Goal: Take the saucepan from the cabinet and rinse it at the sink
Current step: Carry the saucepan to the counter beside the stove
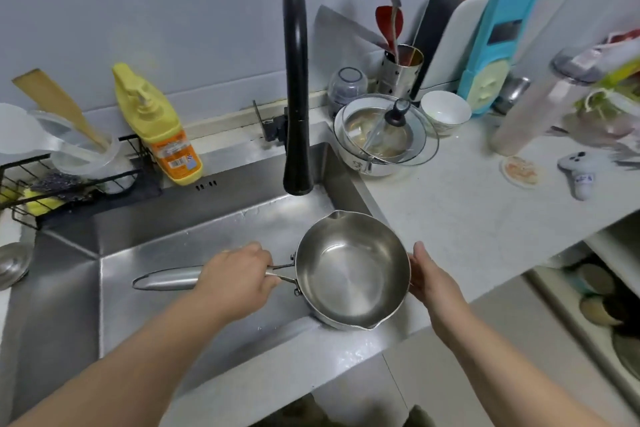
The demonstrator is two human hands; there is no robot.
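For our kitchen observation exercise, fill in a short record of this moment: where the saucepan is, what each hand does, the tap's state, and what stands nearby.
saucepan: upright, empty, over the sink's right edge
left hand: grips the handle
right hand: open, fingers flat against the pan's right wall
tap: black, no water visible
nearby: soap bottle behind the sink, stacked bowls on the counter

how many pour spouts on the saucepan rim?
2. One spout sits on the far rim of the saucepan, toward the faucet; the other spout is on the near rim. None looks hidden; the whole rim shows.
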